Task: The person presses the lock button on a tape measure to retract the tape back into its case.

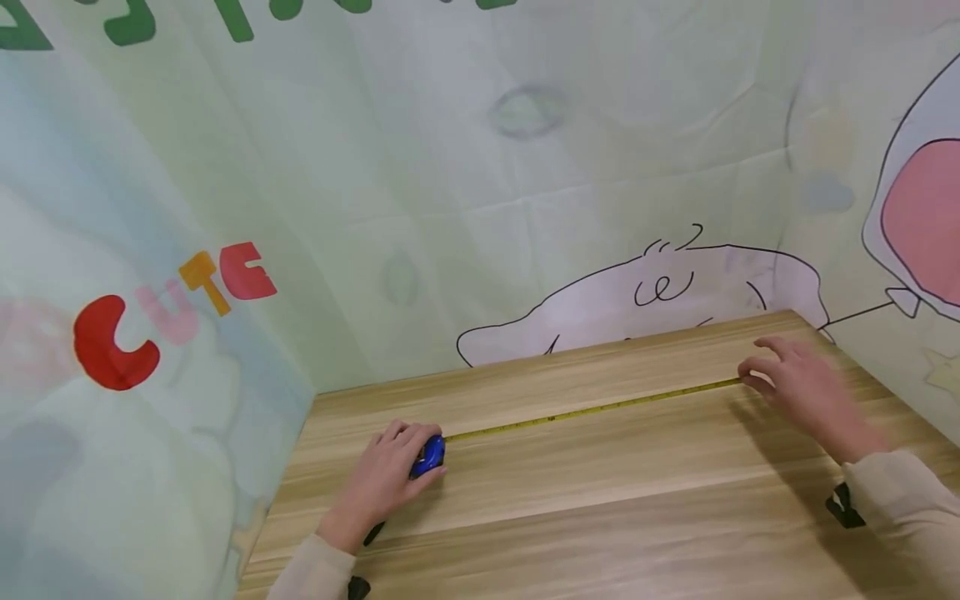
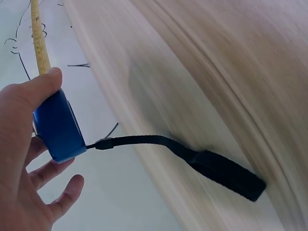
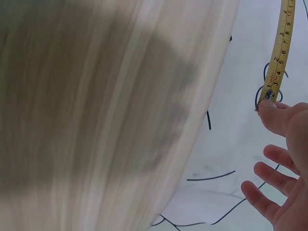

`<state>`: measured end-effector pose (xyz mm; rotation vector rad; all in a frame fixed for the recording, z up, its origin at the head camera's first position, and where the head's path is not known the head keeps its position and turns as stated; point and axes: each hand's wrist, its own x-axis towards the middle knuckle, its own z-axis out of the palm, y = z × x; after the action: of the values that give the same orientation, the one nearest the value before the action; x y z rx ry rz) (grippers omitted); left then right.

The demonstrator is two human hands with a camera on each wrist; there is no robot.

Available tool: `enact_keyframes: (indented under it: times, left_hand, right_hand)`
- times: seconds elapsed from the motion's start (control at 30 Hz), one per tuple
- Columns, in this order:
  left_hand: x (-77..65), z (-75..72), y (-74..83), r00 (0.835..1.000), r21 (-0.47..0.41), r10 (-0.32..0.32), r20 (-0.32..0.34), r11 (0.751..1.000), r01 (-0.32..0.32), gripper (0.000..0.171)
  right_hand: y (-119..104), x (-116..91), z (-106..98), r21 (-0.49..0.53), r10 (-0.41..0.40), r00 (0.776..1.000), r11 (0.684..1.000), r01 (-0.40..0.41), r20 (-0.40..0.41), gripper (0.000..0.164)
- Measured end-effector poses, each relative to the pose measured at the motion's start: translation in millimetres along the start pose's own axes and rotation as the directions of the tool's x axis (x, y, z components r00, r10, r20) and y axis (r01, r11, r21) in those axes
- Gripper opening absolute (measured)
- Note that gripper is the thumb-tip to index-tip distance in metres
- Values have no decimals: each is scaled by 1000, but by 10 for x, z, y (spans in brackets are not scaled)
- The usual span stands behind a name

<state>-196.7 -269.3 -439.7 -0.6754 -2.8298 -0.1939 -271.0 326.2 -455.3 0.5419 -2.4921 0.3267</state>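
Tape measure (image 1: 431,456), partly hidden by left hand (image 1: 386,468), end (image 3: 269,93) by right hand (image 1: 810,396)

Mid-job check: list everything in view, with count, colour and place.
tape measure case: one, blue, in the left hand
tape blade: one, yellow, stretched between the hands
strap: one, black, hanging from the case
tabletop: one, wood-grain brown, below the hands
wall covering: sheet count unclear, mostly pale green, behind and beside the tabletop
printed letters "CUTE": four, red, pink and orange, left wall
small objects: two, black, beside the sleeves, identity unclear
sleeves: two, cream, at the wrists
left hand: one, bare, gripping the case
right hand: one, bare, pinching the blade's end
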Motion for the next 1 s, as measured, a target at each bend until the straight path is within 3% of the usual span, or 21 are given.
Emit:
enact_keyframes:
  times: [0.4, 0.73, 1.0]
  left_hand:
    - [-1, 17, 74, 998, 8, 34, -46, 999, -34, 56]
    - [-34, 25, 45, 999, -24, -2, -34, 1000, 1, 55]
    - [-49, 75, 61, 999, -34, 8, -45, 999, -10, 54]
  right_hand:
    - [-180, -17, 35, 21, -29, 999, 999, 29, -36, 19]
    - [-309, 33, 58, 21, -68, 997, 997, 69, -39, 20]
    - [-425, 52, 78, 6, -90, 996, 996, 90, -5, 20]
